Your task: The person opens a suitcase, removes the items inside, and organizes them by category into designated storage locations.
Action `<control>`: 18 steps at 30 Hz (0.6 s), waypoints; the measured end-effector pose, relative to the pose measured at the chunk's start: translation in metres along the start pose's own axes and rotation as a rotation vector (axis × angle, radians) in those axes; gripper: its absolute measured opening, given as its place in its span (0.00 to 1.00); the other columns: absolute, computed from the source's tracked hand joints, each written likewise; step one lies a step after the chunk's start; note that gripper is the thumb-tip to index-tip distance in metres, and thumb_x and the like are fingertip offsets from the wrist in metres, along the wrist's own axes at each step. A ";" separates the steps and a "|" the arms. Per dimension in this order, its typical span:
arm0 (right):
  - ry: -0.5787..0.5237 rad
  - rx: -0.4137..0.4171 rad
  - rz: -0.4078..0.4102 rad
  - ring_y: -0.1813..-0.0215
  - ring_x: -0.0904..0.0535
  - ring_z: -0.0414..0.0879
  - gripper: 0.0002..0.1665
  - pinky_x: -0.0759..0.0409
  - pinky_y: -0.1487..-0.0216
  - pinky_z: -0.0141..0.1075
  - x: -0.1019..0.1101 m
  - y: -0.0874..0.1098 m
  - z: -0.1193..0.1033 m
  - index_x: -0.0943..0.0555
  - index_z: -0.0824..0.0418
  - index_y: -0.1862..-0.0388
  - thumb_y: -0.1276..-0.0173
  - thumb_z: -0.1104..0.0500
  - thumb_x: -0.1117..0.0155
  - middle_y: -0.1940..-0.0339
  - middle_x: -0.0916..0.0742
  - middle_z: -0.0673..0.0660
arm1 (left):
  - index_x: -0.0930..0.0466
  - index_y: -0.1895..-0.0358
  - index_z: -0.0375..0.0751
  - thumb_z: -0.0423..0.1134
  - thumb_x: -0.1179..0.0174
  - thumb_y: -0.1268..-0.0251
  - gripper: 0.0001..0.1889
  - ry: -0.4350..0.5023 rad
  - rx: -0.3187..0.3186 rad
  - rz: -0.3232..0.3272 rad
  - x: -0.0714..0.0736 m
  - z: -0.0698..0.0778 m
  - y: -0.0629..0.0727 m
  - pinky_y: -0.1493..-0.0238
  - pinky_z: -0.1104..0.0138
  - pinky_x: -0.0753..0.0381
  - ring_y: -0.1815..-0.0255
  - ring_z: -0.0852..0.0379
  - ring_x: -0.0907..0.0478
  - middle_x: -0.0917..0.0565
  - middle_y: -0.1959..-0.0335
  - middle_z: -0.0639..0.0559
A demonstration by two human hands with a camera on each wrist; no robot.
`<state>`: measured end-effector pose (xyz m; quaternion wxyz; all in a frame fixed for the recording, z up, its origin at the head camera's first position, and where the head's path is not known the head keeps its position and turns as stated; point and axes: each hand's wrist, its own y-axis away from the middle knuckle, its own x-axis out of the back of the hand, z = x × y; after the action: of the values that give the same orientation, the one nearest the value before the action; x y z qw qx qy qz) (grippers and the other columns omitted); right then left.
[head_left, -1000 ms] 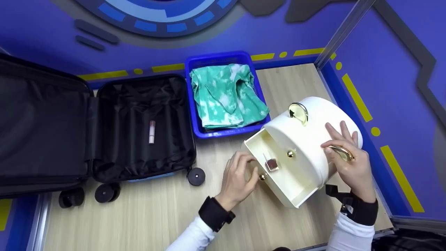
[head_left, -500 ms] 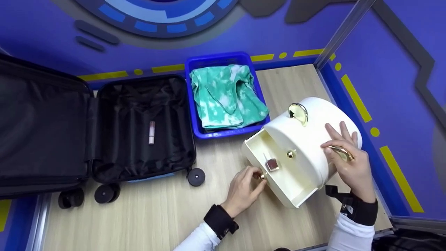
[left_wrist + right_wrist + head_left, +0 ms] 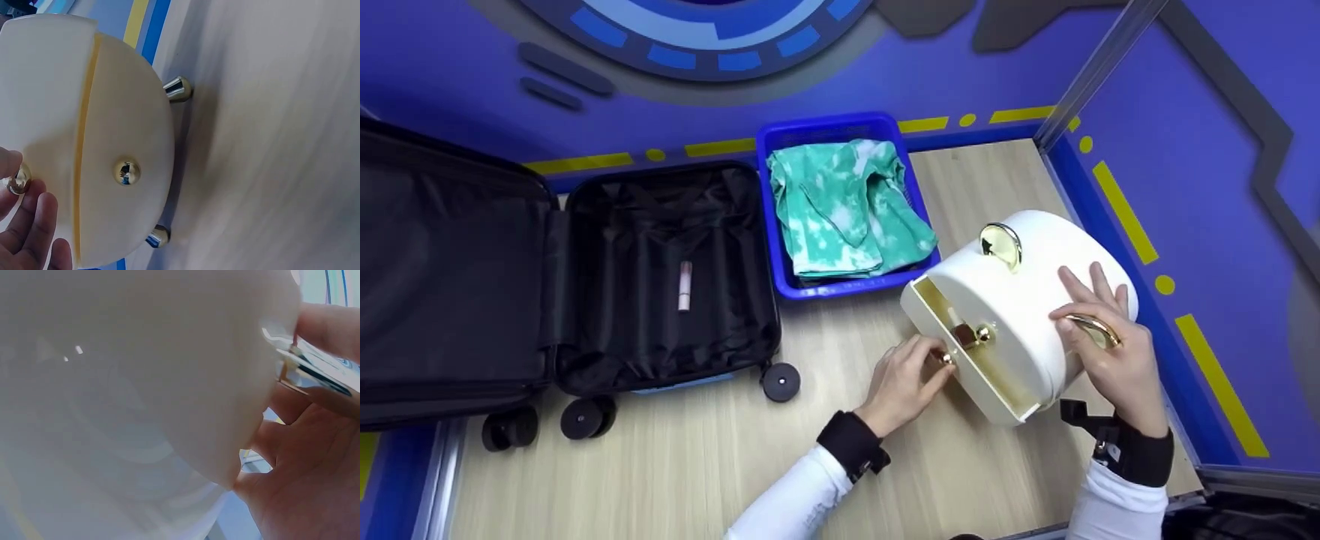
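Note:
A white, round-topped drawer box [image 3: 1035,277] stands on the right, its lower drawer [image 3: 986,390] partly pulled out. Inside the drawer lies a small dark red nail polish bottle [image 3: 962,335]. My left hand [image 3: 901,384] pinches the drawer's gold knob [image 3: 21,180] between thumb and fingers. Higher on the front is a second gold knob [image 3: 127,171]. My right hand [image 3: 1117,356] rests on top of the box with fingers spread, thumb and index finger on either side of a gold ear-shaped piece [image 3: 1096,330].
A black suitcase [image 3: 660,225] lies open at left, with a pink lip gloss tube [image 3: 685,286] inside. Behind, a blue basket [image 3: 851,288] holds a folded green tie-dye garment [image 3: 840,210]. Blue walls [image 3: 660,120] stand behind and to the right.
My left hand has moved from the drawer's front edge to its knob and pushed the drawer further in. The bottle has moved inward with it. My right hand has stayed in place.

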<state>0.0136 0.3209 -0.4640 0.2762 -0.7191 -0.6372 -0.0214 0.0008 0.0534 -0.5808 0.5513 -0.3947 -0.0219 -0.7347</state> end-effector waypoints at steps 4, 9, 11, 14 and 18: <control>0.000 0.003 -0.004 0.17 0.42 0.59 0.10 0.64 0.16 0.47 0.000 0.000 -0.001 0.12 0.70 0.61 0.38 0.80 0.32 0.32 0.19 0.67 | 0.21 0.48 0.45 0.46 0.33 0.29 0.14 -0.018 -0.011 -0.019 -0.004 0.000 -0.010 0.52 0.69 0.19 0.56 0.58 0.16 0.14 0.55 0.55; -0.011 0.010 -0.004 0.17 0.43 0.60 0.09 0.65 0.16 0.47 0.001 0.000 -0.001 0.12 0.70 0.62 0.37 0.79 0.32 0.32 0.19 0.68 | 0.20 0.48 0.44 0.46 0.33 0.29 0.14 -0.018 -0.026 -0.034 -0.010 0.000 -0.019 0.51 0.69 0.19 0.56 0.56 0.15 0.14 0.55 0.55; -0.016 0.008 -0.002 0.17 0.43 0.60 0.09 0.65 0.16 0.47 0.001 0.001 -0.001 0.12 0.71 0.62 0.37 0.79 0.32 0.32 0.19 0.68 | 0.20 0.48 0.44 0.46 0.33 0.29 0.14 -0.024 -0.030 -0.036 -0.012 0.001 -0.022 0.53 0.70 0.20 0.57 0.57 0.16 0.14 0.55 0.55; -0.020 0.003 0.002 0.17 0.43 0.59 0.09 0.65 0.16 0.47 0.000 0.001 -0.001 0.12 0.71 0.62 0.39 0.80 0.32 0.32 0.19 0.69 | 0.20 0.49 0.45 0.46 0.32 0.29 0.13 -0.040 -0.038 -0.030 -0.014 0.001 -0.025 0.55 0.73 0.21 0.59 0.60 0.17 0.15 0.57 0.56; -0.014 -0.013 0.006 0.17 0.42 0.59 0.10 0.65 0.16 0.47 0.000 0.000 -0.001 0.13 0.71 0.63 0.39 0.81 0.32 0.32 0.19 0.68 | 0.21 0.50 0.45 0.46 0.32 0.30 0.13 -0.046 -0.038 -0.029 -0.016 0.001 -0.027 0.55 0.74 0.21 0.59 0.61 0.18 0.15 0.57 0.57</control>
<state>0.0144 0.3206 -0.4633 0.2671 -0.7231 -0.6368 -0.0194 -0.0196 0.0777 -0.5790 0.5322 -0.4213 -0.0265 -0.7339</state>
